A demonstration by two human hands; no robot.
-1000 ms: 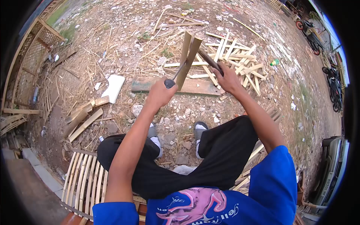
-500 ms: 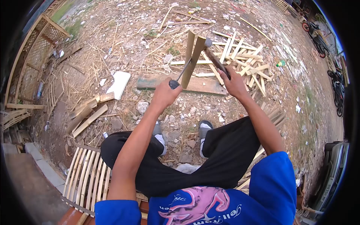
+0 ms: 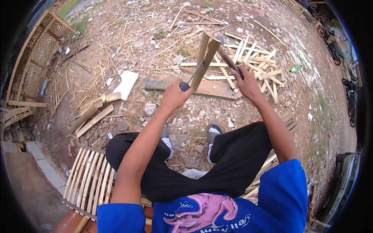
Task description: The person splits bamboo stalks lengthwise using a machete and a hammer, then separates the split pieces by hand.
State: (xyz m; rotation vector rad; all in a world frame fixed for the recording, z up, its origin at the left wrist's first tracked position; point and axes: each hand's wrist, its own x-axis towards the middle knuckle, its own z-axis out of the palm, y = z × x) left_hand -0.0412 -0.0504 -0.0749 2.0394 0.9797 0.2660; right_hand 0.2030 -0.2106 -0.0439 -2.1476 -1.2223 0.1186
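Note:
My left hand point(image 3: 175, 95) is closed round the dark handle of a knife point(image 3: 196, 72), whose blade sits in the split of an upright bamboo piece point(image 3: 206, 64). The bamboo stands in two halves that part toward the top, over a flat wooden plank point(image 3: 215, 89) on the ground. To the right, my right hand point(image 3: 248, 83) grips the handle of a hammer point(image 3: 230, 58). The hammer's head is beside the top of the right bamboo half; whether they touch is unclear.
Split bamboo strips point(image 3: 258, 62) lie in a heap beyond my right hand. Thicker bamboo pieces point(image 3: 93, 116) and a white board point(image 3: 127, 84) lie on the left. A slatted rack point(image 3: 87, 176) is at lower left, a lattice frame point(image 3: 37, 50) at upper left, motorcycles point(image 3: 333, 46) at far right.
The hammer's head has come into view beside the bamboo top since the earliest frame. The whole scene has shifted slightly right in the view. Both hands keep their holds.

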